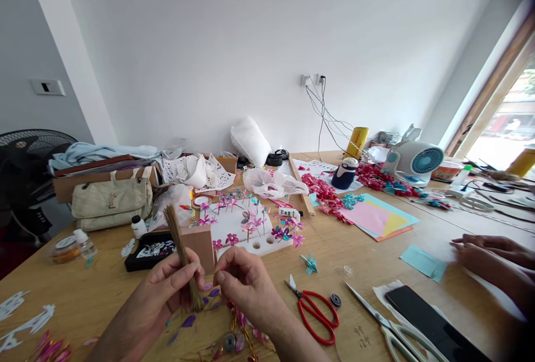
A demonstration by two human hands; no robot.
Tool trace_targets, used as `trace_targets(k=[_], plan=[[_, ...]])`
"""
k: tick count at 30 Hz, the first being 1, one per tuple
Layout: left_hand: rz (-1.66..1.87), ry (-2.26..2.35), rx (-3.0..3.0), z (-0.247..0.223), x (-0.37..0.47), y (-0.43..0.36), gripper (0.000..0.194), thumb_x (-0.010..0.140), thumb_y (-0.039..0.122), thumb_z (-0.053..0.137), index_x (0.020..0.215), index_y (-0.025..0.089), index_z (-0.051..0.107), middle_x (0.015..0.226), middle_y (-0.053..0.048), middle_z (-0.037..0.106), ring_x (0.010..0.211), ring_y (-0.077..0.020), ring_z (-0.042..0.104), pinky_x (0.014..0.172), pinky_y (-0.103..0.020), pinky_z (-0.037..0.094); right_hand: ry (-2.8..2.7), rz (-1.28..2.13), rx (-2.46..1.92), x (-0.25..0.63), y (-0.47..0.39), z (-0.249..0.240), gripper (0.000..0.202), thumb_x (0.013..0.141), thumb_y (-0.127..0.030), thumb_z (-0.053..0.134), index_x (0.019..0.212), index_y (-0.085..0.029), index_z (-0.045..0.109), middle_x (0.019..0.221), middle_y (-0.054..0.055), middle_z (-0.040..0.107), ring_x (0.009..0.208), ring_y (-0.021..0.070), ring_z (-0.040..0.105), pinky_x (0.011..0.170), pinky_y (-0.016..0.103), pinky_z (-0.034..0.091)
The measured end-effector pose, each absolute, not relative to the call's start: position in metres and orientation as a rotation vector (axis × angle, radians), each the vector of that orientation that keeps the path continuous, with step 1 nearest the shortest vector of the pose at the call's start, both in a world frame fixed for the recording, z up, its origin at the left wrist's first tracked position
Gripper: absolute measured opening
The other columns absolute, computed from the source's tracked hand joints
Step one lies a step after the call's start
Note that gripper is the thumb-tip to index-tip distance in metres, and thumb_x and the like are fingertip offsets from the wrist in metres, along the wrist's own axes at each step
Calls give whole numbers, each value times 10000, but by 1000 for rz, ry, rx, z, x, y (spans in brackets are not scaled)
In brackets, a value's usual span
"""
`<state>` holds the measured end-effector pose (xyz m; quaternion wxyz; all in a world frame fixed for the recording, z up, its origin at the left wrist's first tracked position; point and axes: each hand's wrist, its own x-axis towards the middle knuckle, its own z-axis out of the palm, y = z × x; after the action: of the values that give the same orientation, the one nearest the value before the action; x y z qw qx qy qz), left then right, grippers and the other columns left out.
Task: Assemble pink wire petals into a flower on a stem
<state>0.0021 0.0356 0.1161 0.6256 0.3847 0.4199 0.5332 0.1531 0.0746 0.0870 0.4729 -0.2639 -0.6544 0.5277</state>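
My left hand (169, 287) is wrapped around a bundle of thin golden-brown strands (178, 234), held nearly upright and leaning slightly left. Close beside it, my right hand (242, 281) is closed in a pinch; whatever is between the fingertips is too small to make out. Purple petals (188, 321) lie on the table under my hands. Below my right wrist are pink petal pieces on gold stems (240, 320), partly hidden by the arm. Just beyond my hands, pink and teal wire-stemmed flowers (251, 220) stand in a white foam block (234, 245).
Red-handled scissors (317, 317), large pale-handled scissors (388, 323) and a black phone (430, 317) lie right. A black tray (146, 256) sits left. Another person's hands (489, 250) are by a teal paper (424, 263). A small fan (413, 161) stands at the back right.
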Motion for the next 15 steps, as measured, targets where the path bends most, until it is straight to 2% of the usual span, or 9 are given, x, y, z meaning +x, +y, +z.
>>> trace_targets(k=[8,15], plan=[[1201,906,885,110,5,38,81,733,227,630,672,178,610,583,1,596,547,-124,505,525,-235,421,-1627,1206,-723,153,70,88,61,687,-176,523,638,-170,488,528,-52,408,489,86,355,449,196,278],[1182,907,880,103,4,40,92,751,253,614,683,192,596,580,21,576,540,-112,494,506,-223,413,-1664,1086,-641,153,70,91,144,722,-203,538,587,-156,546,521,-34,442,493,93,375,475,212,291]])
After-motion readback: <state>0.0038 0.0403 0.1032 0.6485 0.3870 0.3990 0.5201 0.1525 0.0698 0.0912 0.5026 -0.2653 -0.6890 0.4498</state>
